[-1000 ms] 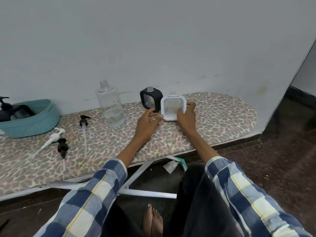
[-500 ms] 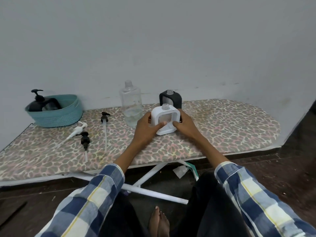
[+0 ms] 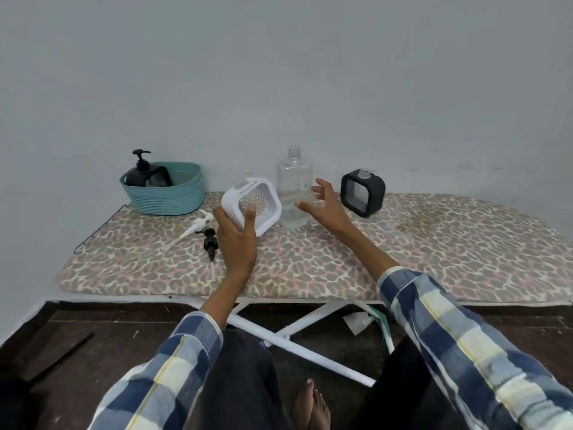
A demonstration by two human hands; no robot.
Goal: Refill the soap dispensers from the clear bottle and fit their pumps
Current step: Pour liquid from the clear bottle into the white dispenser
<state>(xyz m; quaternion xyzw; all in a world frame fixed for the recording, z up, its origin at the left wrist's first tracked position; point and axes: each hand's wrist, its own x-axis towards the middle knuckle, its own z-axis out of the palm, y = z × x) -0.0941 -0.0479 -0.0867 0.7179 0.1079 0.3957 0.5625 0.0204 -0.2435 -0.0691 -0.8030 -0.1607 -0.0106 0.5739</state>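
Observation:
My left hand (image 3: 237, 240) grips the white square dispenser (image 3: 252, 204), lifted off the board and tilted to the left, its neck without a pump. My right hand (image 3: 325, 203) is open, fingers spread, right in front of the clear bottle (image 3: 294, 187), which stands uncapped with a little liquid at the bottom. The black square dispenser (image 3: 362, 192) stands pumpless to the right of that hand. A white pump (image 3: 195, 226) and a black pump (image 3: 210, 243) lie on the board left of my left hand.
The leopard-print ironing board (image 3: 403, 262) carries everything. A teal basket (image 3: 164, 189) at its back left holds a dark dispenser with pump (image 3: 141, 172). A grey wall stands close behind. White board legs (image 3: 294, 342) cross below, near my bare foot.
The white dispenser has been lifted and tilted left in my left hand alone. My right hand has let go of it and moved to the clear bottle. The view has shifted left.

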